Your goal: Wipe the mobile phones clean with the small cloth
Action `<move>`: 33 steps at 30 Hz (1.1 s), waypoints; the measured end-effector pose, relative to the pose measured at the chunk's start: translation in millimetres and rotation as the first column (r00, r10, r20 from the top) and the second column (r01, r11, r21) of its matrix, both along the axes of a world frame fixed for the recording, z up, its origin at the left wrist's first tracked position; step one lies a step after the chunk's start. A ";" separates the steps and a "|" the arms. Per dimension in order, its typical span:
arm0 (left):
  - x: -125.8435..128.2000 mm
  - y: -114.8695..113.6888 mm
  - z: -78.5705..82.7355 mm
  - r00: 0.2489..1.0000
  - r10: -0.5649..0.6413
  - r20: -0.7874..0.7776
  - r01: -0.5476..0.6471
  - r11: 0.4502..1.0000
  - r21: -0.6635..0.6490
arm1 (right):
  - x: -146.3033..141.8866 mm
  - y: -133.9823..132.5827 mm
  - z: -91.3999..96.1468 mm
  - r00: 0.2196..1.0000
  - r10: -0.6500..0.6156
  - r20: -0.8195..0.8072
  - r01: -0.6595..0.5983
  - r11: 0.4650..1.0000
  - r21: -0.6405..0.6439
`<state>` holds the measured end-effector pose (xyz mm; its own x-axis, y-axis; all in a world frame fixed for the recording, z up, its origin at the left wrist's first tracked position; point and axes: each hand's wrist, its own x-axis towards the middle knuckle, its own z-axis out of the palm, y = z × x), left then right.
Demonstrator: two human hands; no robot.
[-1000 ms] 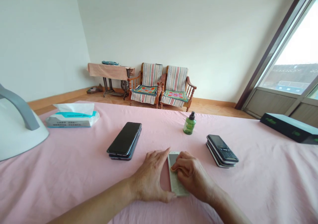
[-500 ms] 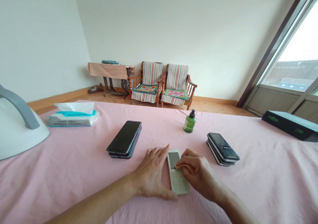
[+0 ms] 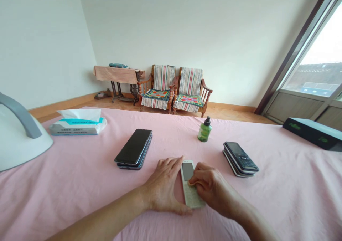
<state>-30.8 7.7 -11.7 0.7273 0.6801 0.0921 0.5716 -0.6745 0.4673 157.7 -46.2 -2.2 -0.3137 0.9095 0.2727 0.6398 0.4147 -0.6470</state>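
Note:
A small white keypad phone (image 3: pixel 190 189) lies flat on the pink tablecloth (image 3: pixel 80 184) in front of me. My left hand (image 3: pixel 162 185) holds it steady, forefinger along its left edge and thumb at its near end. My right hand (image 3: pixel 210 185) rests on the keypad with fingers bunched, pinching something small and pale that I cannot make out against the phone's face.
A stack of dark smartphones (image 3: pixel 134 149) lies to the left. A stack of dark keypad phones (image 3: pixel 240 159) sits to the right. A green spray bottle (image 3: pixel 204 130) stands behind. Also here: a tissue pack (image 3: pixel 78 123), a white lamp base (image 3: pixel 18 136), a dark box (image 3: pixel 314 133).
My right hand's bunched fingers have shifted a little along the white phone's face, uncovering more of the screen. The left hand has stayed in place.

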 end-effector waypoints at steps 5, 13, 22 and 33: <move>-0.2 -0.5 1.2 1.000 -0.002 -0.008 0.002 1.000 -0.009 | 4.6 -1.0 2.3 1.000 -0.010 0.023 0.010 1.000 -0.008; 0.1 -0.4 2.7 1.000 -0.005 -0.021 0.005 1.000 -0.005 | 4.9 0.2 2.6 1.000 -0.007 -0.009 0.007 0.999 -0.034; 0.9 -2.1 7.9 0.999 0.003 -0.041 -0.004 1.000 -0.023 | 3.5 -0.5 0.1 0.999 -0.048 -0.016 0.047 0.997 -0.061; -0.2 -0.6 2.1 1.000 -0.009 -0.020 0.009 1.000 -0.020 | 4.2 1.2 0.3 0.997 -0.072 -0.019 0.069 0.990 -0.121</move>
